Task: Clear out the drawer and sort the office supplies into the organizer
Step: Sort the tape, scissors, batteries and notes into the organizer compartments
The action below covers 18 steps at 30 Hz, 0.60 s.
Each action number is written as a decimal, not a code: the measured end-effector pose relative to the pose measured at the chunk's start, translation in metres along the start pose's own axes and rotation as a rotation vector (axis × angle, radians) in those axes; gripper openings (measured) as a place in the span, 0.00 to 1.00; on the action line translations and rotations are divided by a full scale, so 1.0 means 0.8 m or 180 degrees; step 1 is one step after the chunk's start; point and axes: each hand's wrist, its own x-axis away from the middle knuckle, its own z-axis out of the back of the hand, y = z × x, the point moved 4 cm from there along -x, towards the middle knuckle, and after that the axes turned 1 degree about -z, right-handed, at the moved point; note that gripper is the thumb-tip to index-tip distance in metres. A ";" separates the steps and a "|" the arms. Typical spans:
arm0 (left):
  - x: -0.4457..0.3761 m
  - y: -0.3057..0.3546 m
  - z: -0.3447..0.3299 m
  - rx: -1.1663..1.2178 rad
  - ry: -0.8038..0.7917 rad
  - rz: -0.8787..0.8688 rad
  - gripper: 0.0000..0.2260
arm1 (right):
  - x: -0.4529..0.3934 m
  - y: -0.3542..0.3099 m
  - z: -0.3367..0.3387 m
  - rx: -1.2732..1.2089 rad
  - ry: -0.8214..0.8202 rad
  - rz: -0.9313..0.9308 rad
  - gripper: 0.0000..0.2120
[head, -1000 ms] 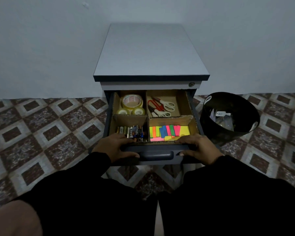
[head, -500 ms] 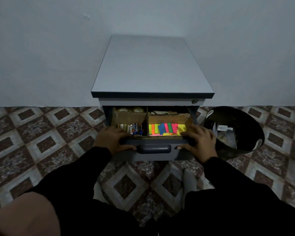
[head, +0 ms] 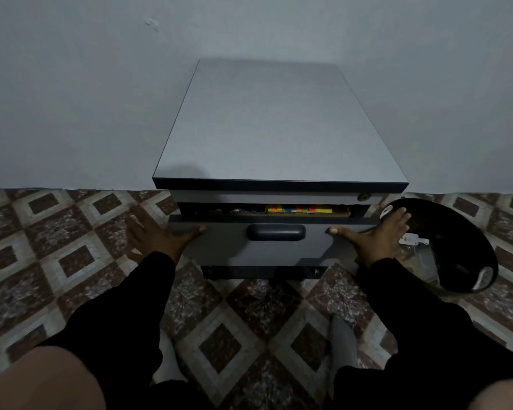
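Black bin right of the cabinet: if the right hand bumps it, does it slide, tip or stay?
The black bin already leans, mouth toward the camera, so it probably tips or rocks easily. Only a few scraps show inside, so it is likely light and would skid on the smooth tiled floor. The right hand is beside its rim.

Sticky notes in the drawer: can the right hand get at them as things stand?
Probably not. The drawer is nearly closed, so the sticky notes show only through a thin slit. The right hand lies flat on its front.

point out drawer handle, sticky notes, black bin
drawer handle (head: pixel 276 232): head view, middle of the dark grip.
sticky notes (head: pixel 298 208): head view, coloured strip showing in the gap.
black bin (head: pixel 456 250): head view, dark inner wall.
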 end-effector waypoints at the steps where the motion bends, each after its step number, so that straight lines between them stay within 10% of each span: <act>1: -0.008 0.000 -0.006 0.0155 -0.0034 0.0011 0.61 | -0.007 -0.001 -0.005 -0.0087 -0.0007 -0.0033 0.67; 5: -0.031 0.005 -0.023 0.0599 -0.0218 0.0110 0.69 | -0.026 -0.003 -0.022 -0.0318 -0.0073 -0.0181 0.65; 18: -0.040 0.031 -0.038 0.1393 -0.0532 -0.0637 0.40 | -0.084 0.035 -0.067 -0.1217 -0.0616 -0.0040 0.75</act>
